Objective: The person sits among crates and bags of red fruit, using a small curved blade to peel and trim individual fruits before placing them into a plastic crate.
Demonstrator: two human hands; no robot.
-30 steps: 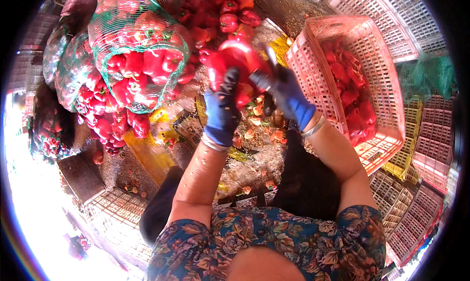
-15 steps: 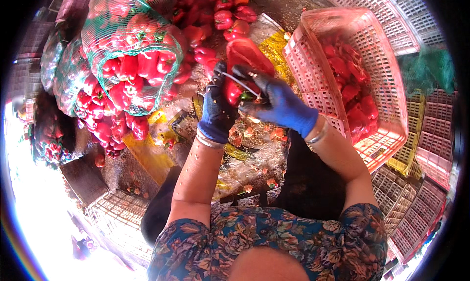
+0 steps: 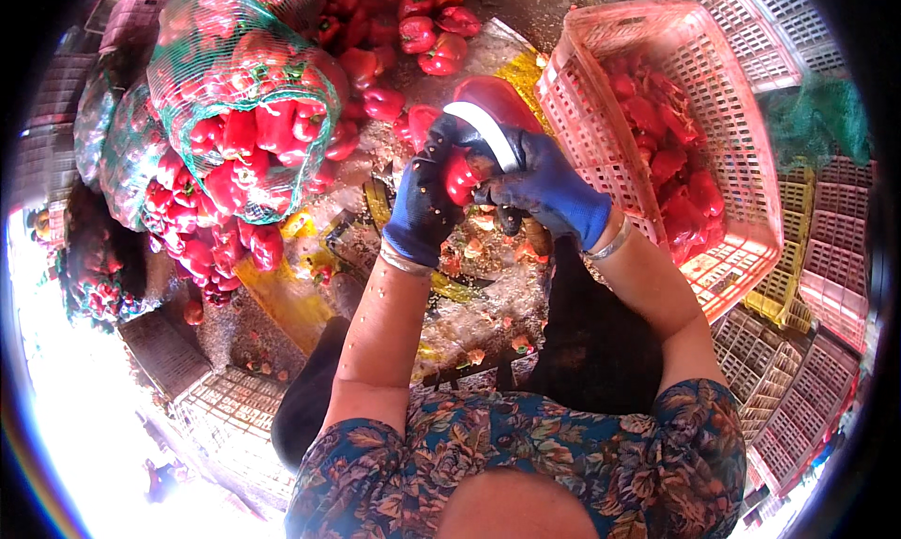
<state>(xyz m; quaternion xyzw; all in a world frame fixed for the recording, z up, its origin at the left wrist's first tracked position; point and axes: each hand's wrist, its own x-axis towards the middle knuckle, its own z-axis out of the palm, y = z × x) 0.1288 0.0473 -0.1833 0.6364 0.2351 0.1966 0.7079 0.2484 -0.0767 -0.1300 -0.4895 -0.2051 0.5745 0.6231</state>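
In front of me my left hand (image 3: 419,196), in a blue glove with dark palm and fingers, is closed around a red bell pepper (image 3: 458,177). My right hand (image 3: 549,187), gloved the same way, grips a knife (image 3: 485,130) with a curved pale blade. The blade slants over the pepper, its tip near my left fingers; its handle is hidden in my right hand. Whether the blade touches the pepper I cannot tell. Right behind both hands lies a large smooth red thing (image 3: 497,98), partly covered by them.
A pink crate (image 3: 587,116) of red pepper pieces stands tilted at the right. At the left, a green mesh sack (image 3: 319,168) spills whole peppers. Loose peppers (image 3: 418,35) lie beyond my hands. Scraps (image 3: 474,248) litter the floor. Stacked crates (image 3: 831,248) line the far right.
The blade has turned from edge-on to showing its broad pale side. The pepper's green stem end, visible before, no longer shows. Both hands stay in about the same place.
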